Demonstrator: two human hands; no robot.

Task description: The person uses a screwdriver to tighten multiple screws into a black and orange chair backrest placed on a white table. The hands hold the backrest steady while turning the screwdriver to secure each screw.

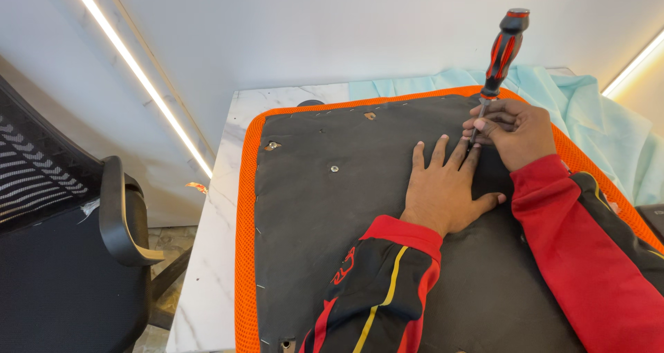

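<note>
Head view: an upside-down seat cushion (332, 215), black underneath with an orange mesh edge, lies on a white marble table (207, 270). The left hand (443, 187) rests flat on it, fingers spread, holding nothing. Just right of it, the right hand (515, 132) is closed round the shaft of an upright red-and-black screwdriver (503, 49), tip on the cushion. A pale green cloth (602, 125) lies far right; a black office chair (69, 242) stands left.

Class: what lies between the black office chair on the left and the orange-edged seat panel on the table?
In the head view, only a bare strip of white marble tabletop separates office chair from seat panel.
</note>
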